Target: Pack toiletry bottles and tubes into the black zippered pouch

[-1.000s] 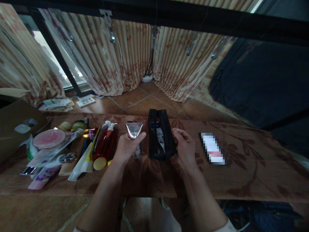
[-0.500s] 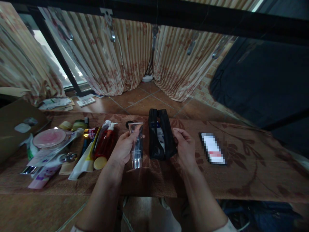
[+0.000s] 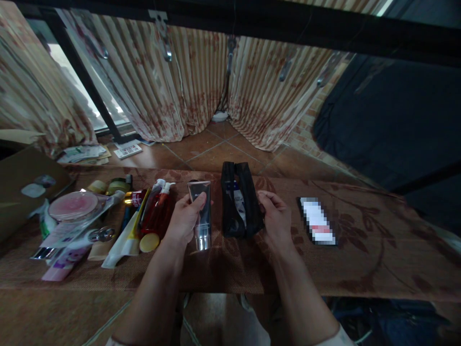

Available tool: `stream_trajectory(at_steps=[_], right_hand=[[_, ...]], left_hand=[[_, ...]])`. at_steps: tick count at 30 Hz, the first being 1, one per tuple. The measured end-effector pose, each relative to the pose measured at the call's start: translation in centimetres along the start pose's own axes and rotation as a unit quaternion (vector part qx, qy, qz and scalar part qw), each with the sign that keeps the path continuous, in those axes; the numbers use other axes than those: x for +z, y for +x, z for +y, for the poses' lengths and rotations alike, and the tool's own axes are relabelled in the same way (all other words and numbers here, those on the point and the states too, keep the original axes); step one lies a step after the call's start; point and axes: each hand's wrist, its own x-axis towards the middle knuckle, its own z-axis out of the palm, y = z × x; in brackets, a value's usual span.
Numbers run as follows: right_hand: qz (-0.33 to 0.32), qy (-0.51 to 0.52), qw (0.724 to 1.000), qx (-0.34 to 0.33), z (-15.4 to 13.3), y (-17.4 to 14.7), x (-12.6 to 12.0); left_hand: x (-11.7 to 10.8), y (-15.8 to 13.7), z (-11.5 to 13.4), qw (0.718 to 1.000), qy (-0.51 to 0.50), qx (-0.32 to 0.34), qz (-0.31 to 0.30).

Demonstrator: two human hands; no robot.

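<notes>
My left hand [image 3: 186, 218] is closed round a dark grey squeeze tube [image 3: 203, 223], its thumb across the front and the shiny silver cap pointing down toward me. Just right of the tube stands a black zip pouch [image 3: 252, 211] with its top gaping. Inside the pouch a white and blue tube [image 3: 239, 204] shows in part. My right hand [image 3: 275, 214] pinches the right side edge of the pouch between thumb and fingers. A dark round object, mostly hidden, lies behind the top of the grey tube.
Toiletries crowd the left: a red pump bottle [image 3: 163, 206], a white-yellow tube [image 3: 126, 240], a pink round container [image 3: 74, 205] and a purple-pink tube [image 3: 66, 263]. A cardboard box [image 3: 29, 187] stands at far left. A phone [image 3: 317, 221] lies on the right of the brown cloth [image 3: 378, 240].
My left hand has shifted the grey tube slightly left, and its thumb now lies flatter across the tube's front. My right hand and the pouch stay almost where they were.
</notes>
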Motion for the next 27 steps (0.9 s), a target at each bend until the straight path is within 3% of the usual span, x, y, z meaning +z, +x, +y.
stream_trajectory(at_steps=[4, 8, 11, 16, 22, 27], right_hand=[[0.003, 0.003, 1.0, -0.001, 0.1, 0.0, 0.0], [-0.001, 0.01, 1.0, 0.006, 0.1, 0.0, 0.0], [-0.005, 0.015, 1.0, 0.013, 0.1, 0.0, 0.0], [0.001, 0.007, 1.0, 0.001, 0.0, 0.0, 0.1], [-0.002, 0.015, 1.0, 0.003, 0.2, 0.0, 0.0], [-0.001, 0.014, 1.0, 0.005, 0.2, 0.0, 0.0]], left_hand=[[-0.3, 0.5, -0.3, 0.99, 0.086, 0.103, 0.036], [-0.3, 0.5, 0.0, 0.964, 0.139, 0.225, -0.015], [-0.2, 0.4, 0.0, 0.947, 0.165, 0.275, -0.03], [-0.3, 0.6, -0.7, 0.931, 0.274, 0.232, -0.066], [-0.9, 1.0, -1.5, 0.86, 0.47, 0.189, -0.056], [-0.6, 0.6, -1.2, 0.821, 0.548, 0.155, -0.043]])
